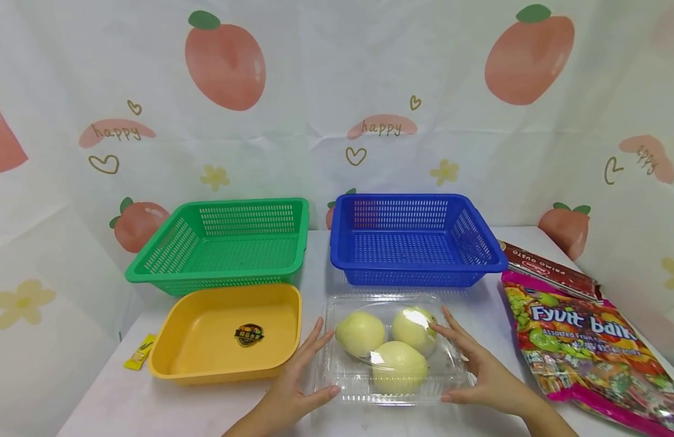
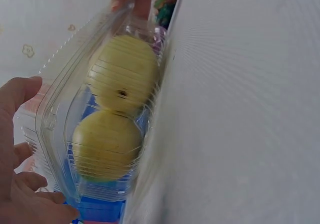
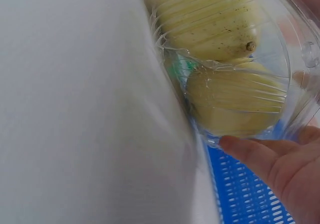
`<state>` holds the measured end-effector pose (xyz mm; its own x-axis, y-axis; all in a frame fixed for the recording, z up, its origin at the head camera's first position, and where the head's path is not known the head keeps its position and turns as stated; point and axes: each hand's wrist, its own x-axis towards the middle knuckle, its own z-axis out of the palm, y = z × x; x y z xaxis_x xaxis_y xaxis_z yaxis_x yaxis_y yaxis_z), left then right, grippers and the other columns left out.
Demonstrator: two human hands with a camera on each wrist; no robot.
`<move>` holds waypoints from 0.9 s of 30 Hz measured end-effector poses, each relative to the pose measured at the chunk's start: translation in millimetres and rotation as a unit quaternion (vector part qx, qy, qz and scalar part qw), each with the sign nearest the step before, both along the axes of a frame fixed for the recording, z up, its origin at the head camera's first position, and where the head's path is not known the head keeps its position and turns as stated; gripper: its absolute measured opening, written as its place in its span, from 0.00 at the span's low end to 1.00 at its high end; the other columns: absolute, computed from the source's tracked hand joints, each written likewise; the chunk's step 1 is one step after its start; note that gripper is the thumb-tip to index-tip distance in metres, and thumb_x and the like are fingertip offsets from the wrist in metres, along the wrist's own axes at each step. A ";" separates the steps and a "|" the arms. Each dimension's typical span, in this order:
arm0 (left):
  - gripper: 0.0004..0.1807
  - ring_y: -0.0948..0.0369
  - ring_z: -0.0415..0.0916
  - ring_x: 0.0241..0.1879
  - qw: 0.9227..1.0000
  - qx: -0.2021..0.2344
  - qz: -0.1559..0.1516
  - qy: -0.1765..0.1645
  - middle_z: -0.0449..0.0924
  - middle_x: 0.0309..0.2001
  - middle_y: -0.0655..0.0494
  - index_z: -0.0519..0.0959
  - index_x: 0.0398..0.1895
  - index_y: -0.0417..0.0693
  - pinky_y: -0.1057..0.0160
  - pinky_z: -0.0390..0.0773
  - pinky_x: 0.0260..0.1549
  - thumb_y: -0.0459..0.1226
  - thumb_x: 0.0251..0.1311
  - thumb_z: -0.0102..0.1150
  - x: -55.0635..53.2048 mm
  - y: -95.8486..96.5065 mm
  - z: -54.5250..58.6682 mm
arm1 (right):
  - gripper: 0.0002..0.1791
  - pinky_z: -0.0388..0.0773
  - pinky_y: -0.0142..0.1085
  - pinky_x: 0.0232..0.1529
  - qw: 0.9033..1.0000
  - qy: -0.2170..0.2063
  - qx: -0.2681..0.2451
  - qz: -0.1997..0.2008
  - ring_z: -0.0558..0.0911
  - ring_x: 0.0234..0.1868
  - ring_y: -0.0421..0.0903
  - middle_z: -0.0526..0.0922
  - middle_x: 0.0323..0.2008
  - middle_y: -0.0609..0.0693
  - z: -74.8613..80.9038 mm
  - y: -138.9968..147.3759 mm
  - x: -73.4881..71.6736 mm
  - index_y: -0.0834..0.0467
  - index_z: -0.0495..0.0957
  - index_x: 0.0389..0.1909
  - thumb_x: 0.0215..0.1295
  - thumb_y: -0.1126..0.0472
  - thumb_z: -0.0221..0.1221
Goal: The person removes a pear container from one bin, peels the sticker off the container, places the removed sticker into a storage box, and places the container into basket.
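A clear plastic clamshell box (image 1: 359,394) sits on the white table in front of the blue basket. Inside it are three pale yellow pears (image 1: 399,367), seen through the lid. At the box's left side is my left hand (image 1: 293,376), thumb and fingers spread along the edge. My right hand (image 1: 487,373) is at the opposite side, its fingertips overlapping the lid in the head view. In the right wrist view, a fingertip (image 3: 227,143) of that hand meets the box's lower edge. Ridged box walls show in the left wrist view, with two pears (image 2: 107,144) behind them.
Behind the box is a blue basket (image 1: 419,273); a green basket (image 1: 222,276) stands left of it. A yellow tray (image 1: 206,346) with a black label lies front left, beside a small yellow packet (image 1: 140,352). At right are a candy bag (image 1: 583,352) and a red-brown packet (image 1: 552,272).
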<state>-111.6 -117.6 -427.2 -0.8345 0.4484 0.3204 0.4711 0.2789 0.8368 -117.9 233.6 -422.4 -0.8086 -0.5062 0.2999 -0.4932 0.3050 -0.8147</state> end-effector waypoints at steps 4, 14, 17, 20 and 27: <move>0.41 0.44 0.38 0.72 0.999 0.003 0.001 -0.032 0.39 0.74 0.44 0.58 0.70 0.54 0.30 0.46 0.60 0.42 0.53 0.65 -0.1 0.9 -0.2 | 0.50 0.76 0.34 0.53 1.000 -0.007 -0.019 0.013 0.47 0.67 0.18 0.30 0.74 0.59 -1.3 -0.1 -0.5 0.60 0.54 0.70 0.45 0.71 0.69; 0.44 0.62 0.39 0.72 0.996 0.025 -0.028 -0.075 0.34 0.75 0.46 0.54 0.71 0.53 0.65 0.54 0.66 0.40 0.53 0.65 -0.8 3.5 -3.4 | 0.49 0.58 0.19 0.57 0.999 -0.001 -0.048 0.015 0.42 0.69 0.20 0.30 0.74 0.60 -3.4 -5.2 2.5 0.62 0.54 0.69 0.44 0.74 0.68; 0.44 0.50 0.39 0.72 0.994 0.026 -0.038 -0.104 0.30 0.75 0.47 0.52 0.72 0.54 0.49 0.57 0.64 0.40 0.53 0.65 -0.8 3.9 -1.4 | 0.48 0.59 0.19 0.57 0.999 0.003 -0.041 -0.001 0.43 0.68 0.19 0.31 0.73 0.62 -2.3 -7.9 3.9 0.61 0.56 0.68 0.44 0.72 0.68; 0.45 0.45 0.39 0.71 0.992 0.027 -0.037 -0.122 0.29 0.75 0.49 0.51 0.72 0.55 0.42 0.57 0.61 0.40 0.53 0.65 -0.1 4.2 0.4 | 0.47 0.55 0.18 0.58 0.999 0.011 -0.031 -0.018 0.43 0.68 0.19 0.33 0.73 0.63 -0.7 -10.7 5.0 0.59 0.59 0.67 0.44 0.70 0.69; 0.42 0.45 0.37 0.71 0.991 0.054 -0.004 -0.118 0.31 0.75 0.46 0.57 0.69 0.50 0.39 0.56 0.61 0.37 0.51 0.66 5.7 9.0 1.4 | 0.43 0.55 0.17 0.58 0.999 0.002 -0.030 -0.037 0.45 0.67 0.17 0.35 0.74 0.62 2.2 -16.9 10.1 0.57 0.62 0.65 0.44 0.68 0.70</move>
<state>-106.0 -108.6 -425.8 -0.8884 0.4295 0.1623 0.2598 0.1788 0.9490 -107.7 216.8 -420.2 -0.8422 -0.4255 0.3312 -0.4741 0.2918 -0.8307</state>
